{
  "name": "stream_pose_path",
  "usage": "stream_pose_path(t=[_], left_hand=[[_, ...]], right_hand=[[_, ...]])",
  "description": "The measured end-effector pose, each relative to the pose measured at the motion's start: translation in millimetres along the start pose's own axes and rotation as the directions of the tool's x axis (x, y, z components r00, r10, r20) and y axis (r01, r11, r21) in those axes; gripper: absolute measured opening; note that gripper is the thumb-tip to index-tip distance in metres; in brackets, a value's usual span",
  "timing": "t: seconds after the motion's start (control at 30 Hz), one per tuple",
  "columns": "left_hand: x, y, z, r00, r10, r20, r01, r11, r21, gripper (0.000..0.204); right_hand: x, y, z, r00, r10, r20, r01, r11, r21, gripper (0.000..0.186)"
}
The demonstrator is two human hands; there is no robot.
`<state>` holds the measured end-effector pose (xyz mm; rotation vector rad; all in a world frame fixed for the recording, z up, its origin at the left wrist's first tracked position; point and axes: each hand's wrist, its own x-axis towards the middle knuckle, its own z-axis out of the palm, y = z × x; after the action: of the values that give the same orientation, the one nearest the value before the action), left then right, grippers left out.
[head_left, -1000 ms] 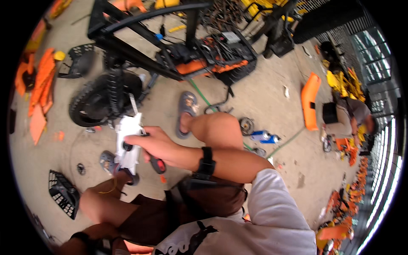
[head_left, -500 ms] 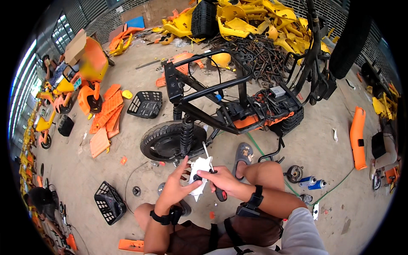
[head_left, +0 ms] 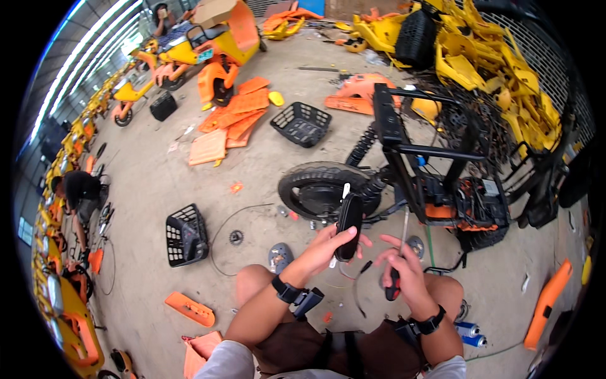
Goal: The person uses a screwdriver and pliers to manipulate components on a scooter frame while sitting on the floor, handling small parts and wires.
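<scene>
A seated person works on the concrete floor (head_left: 158, 177) of a workshop, knees bare, directly in front of a stripped black scooter frame (head_left: 429, 170). The left hand (head_left: 325, 246) is clamped around a long black part (head_left: 349, 226), holding it upright, with a white strip showing at its top end and a thin cable (head_left: 356, 284) hanging from its lower end. The right hand (head_left: 401, 271) is closed around the red and black handle of a screwdriver (head_left: 398, 259), whose metal shaft points up toward the frame. The two hands are close together but apart, just in front of the frame's rear wheel (head_left: 319, 189), which rests on the floor with a black spring shock rising from it. Both wrists carry black straps.

To the left of the frame, one black basket (head_left: 186, 235) lies on the floor near the person's left knee, and a second black basket (head_left: 302, 124) sits farther back. Flat orange panels (head_left: 230, 120) are stacked beyond that basket. Behind and to the right of the frame rises a heap of yellow body parts (head_left: 492, 57). Far to the left of the frame, another person (head_left: 79, 189) in dark clothes crouches beside a row of yellow scooters. Two blue cans (head_left: 468, 335) lie on the floor by the person's right knee, below the frame.
</scene>
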<state>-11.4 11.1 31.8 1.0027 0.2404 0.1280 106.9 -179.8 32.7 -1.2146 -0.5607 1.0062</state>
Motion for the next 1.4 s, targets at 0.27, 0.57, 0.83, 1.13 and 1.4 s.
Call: stream_pose_path(t=[0.27, 0.57, 0.83, 1.13, 1.4], left_hand=[[-5, 12, -15, 0.999, -0.032, -0.023, 0.026, 0.975, -0.222, 0.088], [-20, 12, -19, 0.996, -0.041, -0.082, 0.022, 0.976, -0.218, 0.072], [-16, 1, -27, 0.951, -0.060, -0.304, 0.069, 0.997, 0.018, 0.056], [-6, 2, -18, 0.961, -0.023, -0.275, 0.080, 0.977, 0.199, 0.052], [8, -12, -24, 0.925, 0.195, -0.328, -0.091, 0.947, 0.307, 0.049]], right_hand=[[2, 17, 19, 0.932, -0.351, -0.093, 0.329, 0.924, -0.193, 0.045], [-6, 1, 24, 0.971, -0.159, 0.181, 0.229, 0.837, -0.497, 0.047], [-5, 9, 27, 0.968, -0.202, 0.146, 0.249, 0.734, -0.632, 0.034], [-10, 22, 11, 0.993, -0.115, 0.005, 0.092, 0.773, -0.628, 0.032], [-2, 24, 11, 0.998, -0.033, -0.063, -0.003, 0.870, -0.492, 0.032]])
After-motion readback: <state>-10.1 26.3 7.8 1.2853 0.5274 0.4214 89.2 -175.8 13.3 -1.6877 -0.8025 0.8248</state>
